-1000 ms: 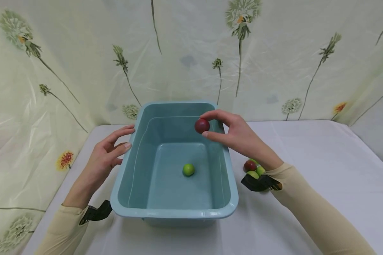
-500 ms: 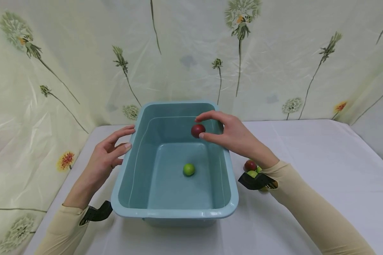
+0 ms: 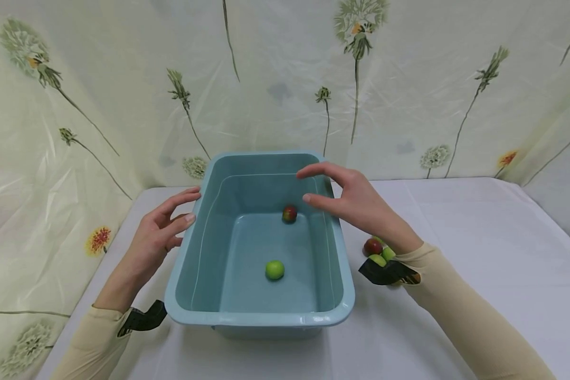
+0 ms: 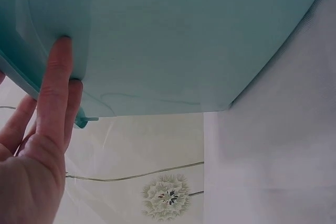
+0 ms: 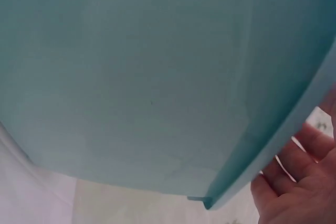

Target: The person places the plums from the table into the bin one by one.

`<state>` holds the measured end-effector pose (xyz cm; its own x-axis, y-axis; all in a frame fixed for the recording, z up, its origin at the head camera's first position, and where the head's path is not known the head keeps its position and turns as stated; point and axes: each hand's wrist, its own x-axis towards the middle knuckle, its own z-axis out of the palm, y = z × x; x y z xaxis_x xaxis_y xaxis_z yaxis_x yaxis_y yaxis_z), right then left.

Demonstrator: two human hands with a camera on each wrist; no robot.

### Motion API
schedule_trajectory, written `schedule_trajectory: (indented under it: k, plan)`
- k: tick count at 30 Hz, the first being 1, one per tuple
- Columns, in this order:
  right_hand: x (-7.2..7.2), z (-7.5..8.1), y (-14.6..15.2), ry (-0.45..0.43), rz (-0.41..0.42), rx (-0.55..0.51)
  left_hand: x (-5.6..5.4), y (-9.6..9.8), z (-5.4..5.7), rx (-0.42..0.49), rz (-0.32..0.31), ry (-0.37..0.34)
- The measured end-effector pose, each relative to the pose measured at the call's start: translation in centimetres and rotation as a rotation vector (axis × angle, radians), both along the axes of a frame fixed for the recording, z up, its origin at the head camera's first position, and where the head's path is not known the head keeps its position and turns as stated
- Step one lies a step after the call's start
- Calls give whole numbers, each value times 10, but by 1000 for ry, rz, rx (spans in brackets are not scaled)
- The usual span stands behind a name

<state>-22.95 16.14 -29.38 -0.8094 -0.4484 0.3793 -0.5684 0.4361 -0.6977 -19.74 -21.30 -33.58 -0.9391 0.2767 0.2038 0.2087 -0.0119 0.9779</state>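
A blue plastic basin [image 3: 258, 317] stands on the table in the head view. Inside, a small round red fruit with greenish patches [image 3: 290, 214] lies near the far right, and a round bright green fruit [image 3: 275, 269] rests closer to the front. My right hand [image 3: 349, 198] hovers over the basin's right rim, thumb and index finger spread apart with nothing between them. On the opposite side, my left hand [image 3: 159, 227] has its fingers against the left rim; in the left wrist view, extended fingers [image 4: 52, 93] touch the outer wall of the basin.
To the right of the basin, a red fruit [image 3: 372, 246] and several green fruits [image 3: 377, 259] sit together, partly hidden by the right forearm and its black wrist strap [image 3: 387, 272]. A white cloth [image 3: 480, 253] covers the table. Behind hangs a flower-printed curtain [image 3: 275, 68].
My right hand has let go of the red fruit, which has dropped into the basin. The green fruit has shifted slightly forward and left. My left hand stays in place.
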Motion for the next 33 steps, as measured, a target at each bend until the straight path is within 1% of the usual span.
schedule_trajectory:
  k: [6, 11, 13, 19, 20, 25, 33]
  plan:
    - [2, 0, 10, 20, -11, -26, 0, 0, 0, 9, -3, -4]
    - [6, -1, 19, 9, -30, -50, 0, 1, 0, 8, -5, -9]
    - [10, 1, 21, -2, -41, -57, 1, 1, 0, 6, -6, -11]
    - [16, 2, 33, -5, -78, -73, 1, 1, 0, -3, -1, -13]
    - [14, -1, 37, 1, -83, -75, 1, 1, 1, -3, 0, -13]
    - [16, -3, 48, 9, -95, -95, 1, 1, 1, -10, 1, -11]
    - [19, -6, 61, -11, -127, -89, 1, 0, 0, -12, 2, -4]
